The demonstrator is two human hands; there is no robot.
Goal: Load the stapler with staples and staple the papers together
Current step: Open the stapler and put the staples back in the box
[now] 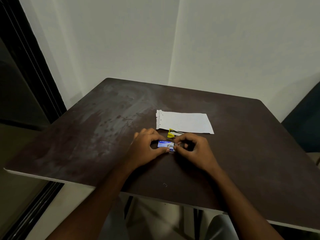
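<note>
A small blue and white staple box (pixel 165 145) is held low over the dark table, between both hands. My left hand (pixel 147 149) grips the box by its left part, thumb and fingers around it. My right hand (pixel 194 149) pinches at the box's right end with thumb and forefinger. Just behind the hands lies a yellow stapler (pixel 172 134), partly hidden by my fingers. A white stack of papers (pixel 183 122) lies flat behind the stapler, touching it or nearly so.
The dark brown table (pixel 103 135) has worn pale patches on its left half. A single loose staple (pixel 165 185) lies near the front edge. White walls stand behind, a dark door frame at left, and a dark chair (pixel 304 127) at right.
</note>
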